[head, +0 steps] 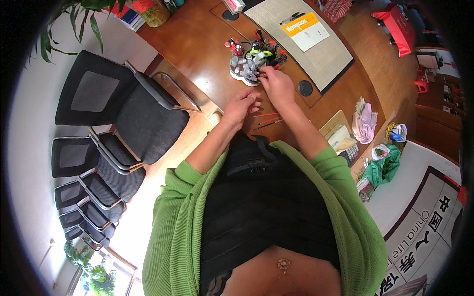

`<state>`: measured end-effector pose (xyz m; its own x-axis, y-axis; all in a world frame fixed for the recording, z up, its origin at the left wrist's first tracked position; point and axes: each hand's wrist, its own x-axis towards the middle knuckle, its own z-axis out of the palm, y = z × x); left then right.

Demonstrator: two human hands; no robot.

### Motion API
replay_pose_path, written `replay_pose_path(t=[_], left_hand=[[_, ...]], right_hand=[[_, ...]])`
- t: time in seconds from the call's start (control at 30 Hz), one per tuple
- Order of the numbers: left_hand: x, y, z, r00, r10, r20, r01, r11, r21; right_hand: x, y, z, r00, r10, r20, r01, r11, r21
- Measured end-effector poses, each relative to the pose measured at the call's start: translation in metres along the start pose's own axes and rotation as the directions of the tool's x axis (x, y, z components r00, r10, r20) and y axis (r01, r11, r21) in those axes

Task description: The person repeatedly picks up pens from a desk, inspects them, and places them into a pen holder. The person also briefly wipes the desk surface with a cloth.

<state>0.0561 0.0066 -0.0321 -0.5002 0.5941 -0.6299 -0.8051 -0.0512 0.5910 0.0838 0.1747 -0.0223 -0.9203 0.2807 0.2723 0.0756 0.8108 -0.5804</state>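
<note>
A white-based, lobed desk organizer (242, 78) stands on the brown wooden desk, crowded with pens, markers and grey and clear capped pieces (249, 70). My right hand (276, 83) reaches over its near rim, fingertips among the clear pieces; whether they grip one is hidden. Just short of the organizer, my left hand (240, 106) hovers with loosely curled, parted fingers and nothing visible in them. Scissors with lime-green handles (261, 54) stick up in the organizer. Several thin red and black pens or refills (267, 121) lie on the desk below my hands.
A notebook (305, 31) with a pen lies on a grey desk mat (322, 63). Round black desk caps (305, 88) are nearby. To the right are a calculator (350, 153), a tissue pack (340, 137) and a pink cloth (364, 124). Black chairs (152, 114) line the left wall.
</note>
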Motion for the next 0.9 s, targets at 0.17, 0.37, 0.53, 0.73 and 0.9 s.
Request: replay_pose_path(t=[0.17,0.37,0.53,0.73,0.9], left_hand=[[-0.001,-0.003,-0.006,0.999,0.006,-0.053,-0.006,1.0,0.007],[0.001,-0.011,-0.007,0.998,-0.028,-0.059,0.029,0.999,0.027],[-0.001,-0.012,-0.005,0.997,-0.027,-0.068,0.026,0.999,-0.022],[-0.002,-0.013,-0.007,0.996,-0.037,-0.086,0.039,0.999,0.021],[-0.002,-0.014,-0.007,0.996,-0.04,-0.074,0.04,0.999,0.0]], right_hand=[[-0.022,0.022,-0.014,0.986,0.157,-0.049,-0.155,0.987,0.052],[-0.038,0.063,-0.005,0.986,0.153,0.069,-0.148,0.986,-0.074],[-0.04,0.077,0.003,0.969,0.125,0.212,-0.086,0.98,-0.182],[-0.042,0.089,0.008,0.932,0.06,0.358,0.03,0.971,-0.238],[-0.045,0.077,-0.013,0.945,-0.055,0.323,0.087,0.993,-0.083]])
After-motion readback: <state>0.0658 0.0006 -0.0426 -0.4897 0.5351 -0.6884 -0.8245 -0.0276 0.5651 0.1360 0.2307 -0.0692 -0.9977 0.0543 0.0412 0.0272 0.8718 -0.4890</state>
